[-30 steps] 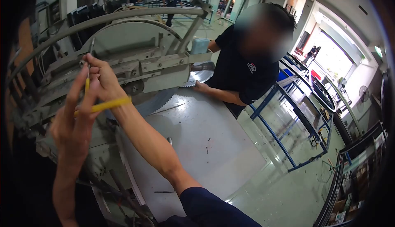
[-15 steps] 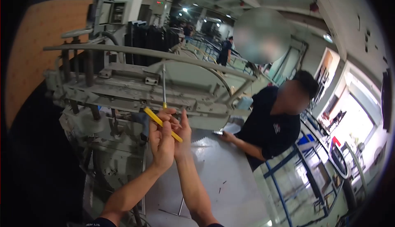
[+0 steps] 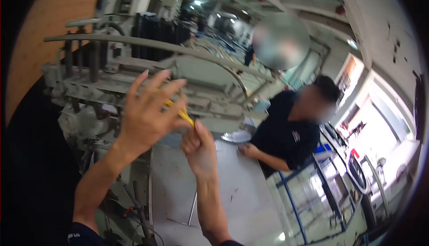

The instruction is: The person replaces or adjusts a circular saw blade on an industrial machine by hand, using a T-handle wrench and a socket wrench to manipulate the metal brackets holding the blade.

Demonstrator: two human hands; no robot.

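My left hand (image 3: 149, 112) is raised with its fingers spread. Its thumb and palm are beside a yellow T-handle wrench (image 3: 186, 116), and the fingers partly cover it. Thumb and curled fingers of my right hand (image 3: 201, 150) grip the near end of the yellow handle. The wrench's metal shaft is mostly hidden behind my left fingers. Both hands are in front of a grey-green machine (image 3: 201, 96) with a long curved rail (image 3: 134, 42).
A grey metal tabletop (image 3: 174, 179) spreads below my hands, with a thin metal rod (image 3: 192, 208) on it. At the right, a co-worker in a dark shirt (image 3: 286, 125) has a hand near a shiny toothed piece (image 3: 237, 137). Blue metal frames (image 3: 290, 197) stand beyond.
My left hand has come off the yellow handle, moved left and up, and spread its fingers. The wrench has turned in my right hand. The co-worker's hand has shifted slightly.
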